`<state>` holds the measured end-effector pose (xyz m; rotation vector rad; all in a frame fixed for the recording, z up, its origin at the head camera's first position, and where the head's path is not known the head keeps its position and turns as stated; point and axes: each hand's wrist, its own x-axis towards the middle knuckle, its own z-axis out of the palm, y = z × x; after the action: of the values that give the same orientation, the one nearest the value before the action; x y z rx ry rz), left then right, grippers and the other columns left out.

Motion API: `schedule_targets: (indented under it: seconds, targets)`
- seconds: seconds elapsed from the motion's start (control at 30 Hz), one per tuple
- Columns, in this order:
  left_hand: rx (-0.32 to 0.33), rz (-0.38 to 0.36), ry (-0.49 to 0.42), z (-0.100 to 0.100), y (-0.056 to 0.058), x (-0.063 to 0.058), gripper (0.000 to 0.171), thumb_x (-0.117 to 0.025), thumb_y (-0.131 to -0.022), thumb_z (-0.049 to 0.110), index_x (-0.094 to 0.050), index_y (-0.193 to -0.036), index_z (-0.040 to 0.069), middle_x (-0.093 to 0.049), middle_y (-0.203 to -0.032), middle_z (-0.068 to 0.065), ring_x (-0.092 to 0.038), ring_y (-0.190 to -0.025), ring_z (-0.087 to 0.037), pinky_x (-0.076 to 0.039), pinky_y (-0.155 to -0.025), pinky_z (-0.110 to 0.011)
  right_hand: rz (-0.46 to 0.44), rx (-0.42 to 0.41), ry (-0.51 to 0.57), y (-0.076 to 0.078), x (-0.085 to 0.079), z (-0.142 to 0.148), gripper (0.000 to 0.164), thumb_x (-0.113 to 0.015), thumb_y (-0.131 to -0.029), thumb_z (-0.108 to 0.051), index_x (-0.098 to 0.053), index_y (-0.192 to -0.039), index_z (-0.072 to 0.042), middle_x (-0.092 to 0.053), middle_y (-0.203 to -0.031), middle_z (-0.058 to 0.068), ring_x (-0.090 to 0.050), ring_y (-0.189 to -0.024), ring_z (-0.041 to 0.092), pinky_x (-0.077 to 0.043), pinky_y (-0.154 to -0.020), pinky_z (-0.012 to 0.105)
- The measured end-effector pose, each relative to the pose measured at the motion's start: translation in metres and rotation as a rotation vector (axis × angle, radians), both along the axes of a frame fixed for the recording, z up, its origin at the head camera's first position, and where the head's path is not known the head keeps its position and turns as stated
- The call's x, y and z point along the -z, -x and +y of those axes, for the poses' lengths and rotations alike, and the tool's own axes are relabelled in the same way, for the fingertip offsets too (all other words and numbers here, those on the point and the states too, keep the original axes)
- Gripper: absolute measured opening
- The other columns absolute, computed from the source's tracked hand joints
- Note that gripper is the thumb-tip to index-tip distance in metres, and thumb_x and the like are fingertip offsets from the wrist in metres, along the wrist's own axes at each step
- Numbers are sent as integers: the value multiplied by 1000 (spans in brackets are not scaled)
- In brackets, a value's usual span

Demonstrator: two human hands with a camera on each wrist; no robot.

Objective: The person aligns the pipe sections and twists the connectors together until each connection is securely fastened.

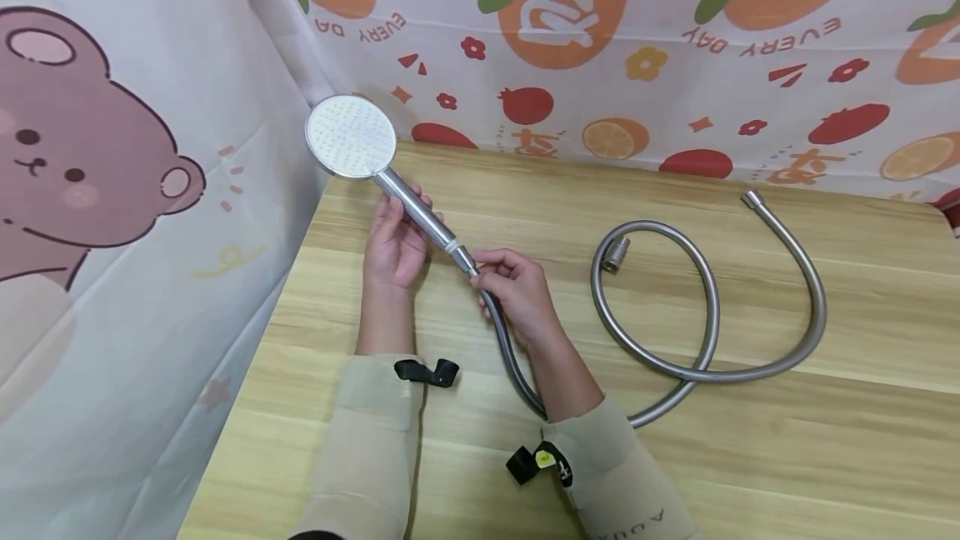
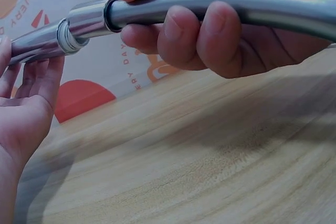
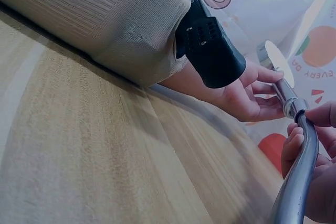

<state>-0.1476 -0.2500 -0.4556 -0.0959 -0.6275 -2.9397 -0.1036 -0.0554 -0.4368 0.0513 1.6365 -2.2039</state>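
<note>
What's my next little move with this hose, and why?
I'd probably line up the nut with the handle before twisting: threads show between them, and the nut looks slightly out of line. Your left hand holds the handle; your right hand grips the hose near the nut.

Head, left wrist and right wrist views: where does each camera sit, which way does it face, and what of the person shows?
Head: on the head, facing forward and down at a round silver shower head and a grey metal hose; left hand, right hand and beige fabric sleeves show.
Left wrist: on that wrist, facing the silver cylindrical collar and white threads; both hands show.
Right wrist: on that wrist, facing across to the left sleeve with its black device; both hands show.
Both wrist views share hose and collar.
</note>
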Motion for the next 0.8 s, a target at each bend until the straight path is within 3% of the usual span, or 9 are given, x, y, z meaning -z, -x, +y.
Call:
schedule_targets:
  seconds: [0.17,0.4,0.63,0.8]
  targets:
    - [51,23,4,1,2,-1,28,-62,-94,6,-58,-122,6,-67,-105,-15,-68,-93,-26,-62,-85,-44,-4,-9,-15,1,0,-1,30,-64,-82,8,-69,-111,0,-63,-78,4,-54,-52,15,-48,-42,21]
    - [58,20,47,5,0,-1,34,-64,-93,7,-56,-126,6,-67,-105,-15,-68,-92,-25,-62,-84,-44,-4,-7,-40,-1,1,-5,29,-67,-82,5,-66,-110,-4,-63,-79,5,-53,-49,13,-47,-40,21]
    - [77,25,73,7,-1,-2,37,-59,-96,6,-53,-133,6,-64,-106,-14,-67,-92,-24,-63,-80,-41,77,-7,-152,-8,5,-15,34,-79,-83,-12,-60,-111,-12,-62,-80,5,-52,-46,14,-46,-37,22]
    - [61,14,84,8,-1,-2,31,-58,-97,7,-56,-128,7,-66,-106,-14,-68,-91,-24,-63,-77,-40,98,10,-221,-12,3,-22,36,-80,-82,-12,-60,-111,-12,-63,-84,7,-56,-52,17,-49,-41,22]
